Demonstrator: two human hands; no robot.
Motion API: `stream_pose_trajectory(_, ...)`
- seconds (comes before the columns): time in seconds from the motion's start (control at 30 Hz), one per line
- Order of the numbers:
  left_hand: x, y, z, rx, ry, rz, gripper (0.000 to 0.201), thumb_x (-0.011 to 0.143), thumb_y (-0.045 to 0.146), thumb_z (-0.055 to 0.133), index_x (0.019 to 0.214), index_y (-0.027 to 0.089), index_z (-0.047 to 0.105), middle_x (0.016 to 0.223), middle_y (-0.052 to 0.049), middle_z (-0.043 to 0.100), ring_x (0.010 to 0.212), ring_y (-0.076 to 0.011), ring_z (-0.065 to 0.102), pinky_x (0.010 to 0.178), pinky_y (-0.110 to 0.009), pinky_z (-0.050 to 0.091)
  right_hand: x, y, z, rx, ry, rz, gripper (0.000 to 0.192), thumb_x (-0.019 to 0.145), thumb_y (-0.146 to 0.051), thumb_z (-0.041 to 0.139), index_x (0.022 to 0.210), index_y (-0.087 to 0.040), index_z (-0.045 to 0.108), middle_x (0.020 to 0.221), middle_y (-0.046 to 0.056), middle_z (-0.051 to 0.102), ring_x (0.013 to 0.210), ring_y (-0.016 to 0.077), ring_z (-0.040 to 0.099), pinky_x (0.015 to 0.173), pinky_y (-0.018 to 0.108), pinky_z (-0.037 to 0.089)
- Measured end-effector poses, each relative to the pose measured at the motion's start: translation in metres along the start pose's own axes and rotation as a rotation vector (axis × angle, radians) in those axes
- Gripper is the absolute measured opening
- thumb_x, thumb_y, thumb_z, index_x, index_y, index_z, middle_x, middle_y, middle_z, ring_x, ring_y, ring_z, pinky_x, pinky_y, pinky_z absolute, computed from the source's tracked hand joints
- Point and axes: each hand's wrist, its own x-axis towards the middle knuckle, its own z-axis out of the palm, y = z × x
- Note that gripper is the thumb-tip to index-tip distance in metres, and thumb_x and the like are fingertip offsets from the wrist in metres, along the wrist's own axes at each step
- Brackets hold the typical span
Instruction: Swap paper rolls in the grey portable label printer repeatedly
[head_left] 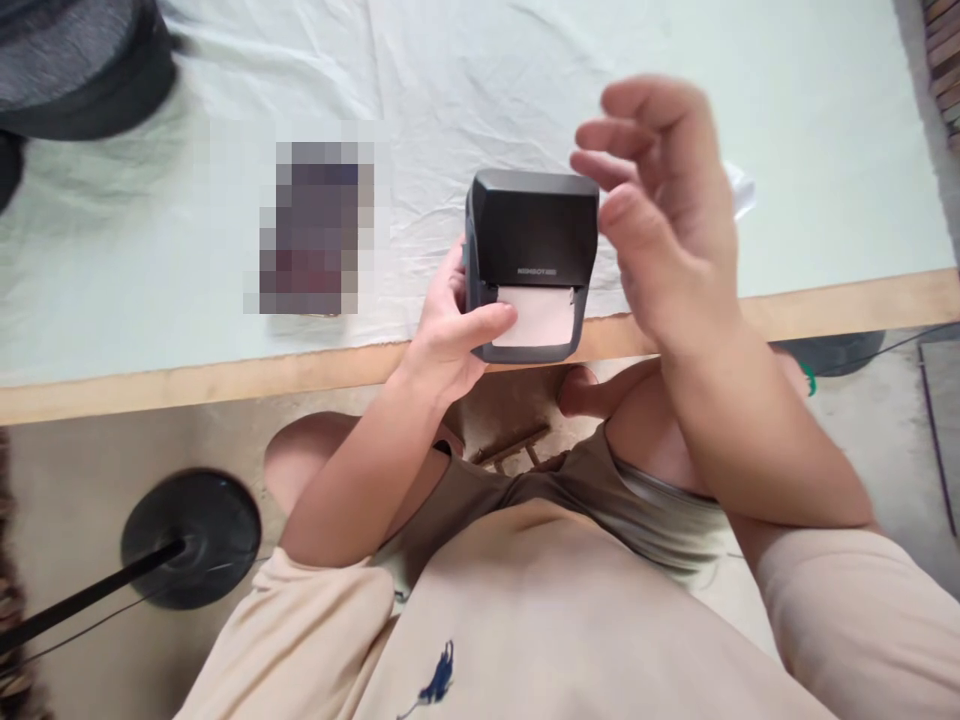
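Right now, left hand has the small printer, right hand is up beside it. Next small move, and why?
Probably bring the right hand down to pinch the white label sticking out of the slot. The left hand already grips the black printer at the table edge, thumb beside the label, while the right hand hovers open, holding nothing.

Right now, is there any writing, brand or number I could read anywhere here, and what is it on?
Small printer, held by the left hand: a short light brand word on its dark front, too small and blurred to read.
Shirt: a dark blue emblem, no letters.
White paper in the printer's slot: blank.
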Motion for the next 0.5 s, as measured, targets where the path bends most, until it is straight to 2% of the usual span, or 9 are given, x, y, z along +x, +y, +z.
stream_pose_trajectory(0.07, -0.004, 0.004, 0.009, -0.034, 0.048, -0.023, 0.051, 0.065, 0.025, 0.089, 0.112, 0.026, 0.069, 0.104, -0.004, 0.082, 0.125, -0.0397, 0.076, 0.095, -0.045, 0.066, -0.004, -0.001, 0.004, 0.022, -0.085, -0.008, 0.064, 0.095, -0.080, 0.063, 0.139, -0.035, 0.052, 0.145, 0.004, 0.064, 0.130, 0.0259, 0.068, 0.102, 0.041, 0.065)
stream_pose_trajectory(0.13, -0.007, 0.010, 0.017, -0.114, 0.085, -0.051, 0.044, 0.070, 0.024, 0.084, 0.111, 0.027, 0.069, 0.107, -0.005, 0.082, 0.134, -0.0368, 0.072, 0.105, -0.045, 0.063, -0.006, -0.001, 0.006, -0.017, -0.161, 0.009, 0.062, 0.097, -0.074, 0.065, 0.142, -0.033, 0.053, 0.139, 0.005, 0.068, 0.108, 0.0231, 0.074, 0.082, 0.036, 0.066)
stream_pose_trajectory(0.23, -0.009, 0.018, 0.024, -0.156, 0.082, -0.096, 0.026, 0.081, 0.041, 0.078, 0.100, 0.027, 0.067, 0.104, -0.007, 0.080, 0.134, -0.0356, 0.072, 0.107, -0.045, 0.063, -0.006, 0.002, 0.007, -0.083, -0.198, 0.015, 0.062, 0.097, -0.069, 0.067, 0.144, -0.032, 0.052, 0.143, 0.007, 0.068, 0.095, 0.0202, 0.073, 0.070, 0.032, 0.062)
stream_pose_trajectory(0.3, -0.008, 0.022, 0.024, -0.157, 0.093, -0.120, 0.026, 0.087, 0.050, 0.073, 0.094, 0.027, 0.065, 0.099, -0.007, 0.080, 0.132, -0.0351, 0.072, 0.107, -0.044, 0.063, -0.007, 0.004, 0.006, -0.081, -0.199, 0.007, 0.061, 0.098, -0.066, 0.068, 0.145, -0.032, 0.051, 0.141, 0.007, 0.069, 0.091, 0.0196, 0.072, 0.069, 0.032, 0.061)
stream_pose_trajectory(0.37, -0.007, 0.023, 0.022, -0.176, 0.125, -0.152, 0.023, 0.092, 0.049, 0.068, 0.093, 0.027, 0.064, 0.097, -0.006, 0.080, 0.130, -0.0336, 0.073, 0.106, -0.042, 0.063, -0.007, 0.005, 0.005, -0.067, -0.185, -0.022, 0.055, 0.100, -0.061, 0.067, 0.145, -0.032, 0.053, 0.138, 0.007, 0.070, 0.098, 0.0215, 0.073, 0.075, 0.034, 0.063)
stream_pose_trajectory(0.43, -0.006, 0.022, 0.021, -0.204, 0.161, -0.175, 0.017, 0.094, 0.043, 0.064, 0.094, 0.027, 0.063, 0.097, -0.006, 0.080, 0.128, -0.0332, 0.074, 0.104, -0.042, 0.064, -0.008, 0.006, 0.003, -0.075, -0.158, -0.084, 0.049, 0.102, -0.053, 0.066, 0.145, -0.032, 0.057, 0.143, 0.008, 0.070, 0.120, 0.0260, 0.073, 0.089, 0.037, 0.065)
stream_pose_trajectory(0.5, -0.005, 0.019, 0.019, -0.214, 0.195, -0.196, 0.018, 0.094, 0.044, 0.064, 0.094, 0.027, 0.064, 0.097, -0.006, 0.081, 0.127, -0.0354, 0.075, 0.102, -0.044, 0.064, -0.010, 0.005, -0.002, -0.157, -0.142, -0.168, 0.048, 0.101, -0.049, 0.067, 0.146, -0.033, 0.061, 0.150, 0.010, 0.067, 0.139, 0.0302, 0.065, 0.101, 0.041, 0.065)
